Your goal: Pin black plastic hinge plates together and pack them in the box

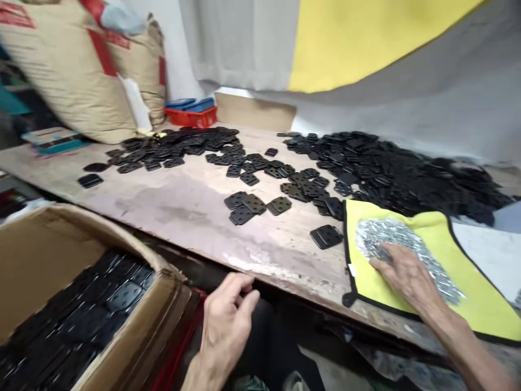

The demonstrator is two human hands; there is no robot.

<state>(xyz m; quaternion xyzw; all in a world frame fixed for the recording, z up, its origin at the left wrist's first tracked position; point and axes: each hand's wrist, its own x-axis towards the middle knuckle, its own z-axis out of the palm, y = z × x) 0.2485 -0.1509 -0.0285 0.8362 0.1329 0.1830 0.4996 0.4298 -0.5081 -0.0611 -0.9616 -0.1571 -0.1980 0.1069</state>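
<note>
Silvery pins (401,232), thin shiny metal, sit heaped on the yellow cloth (480,296), the heap's long axis slanting from its far-left corner toward near-right; single pins are too tiny to call. Right hand's (409,274) down in them, can't tell if the grip's clamped. Left hand's (228,312) left of the cloth, thumb and fingers loosely apart. Smooth black rounded-square plates (407,176) pile up beyond it.

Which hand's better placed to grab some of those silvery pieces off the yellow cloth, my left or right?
Your right hand, most likely: it's at the silvery pieces on the yellow cloth, while your left hand is by the near edge of the table, farther off.
</note>
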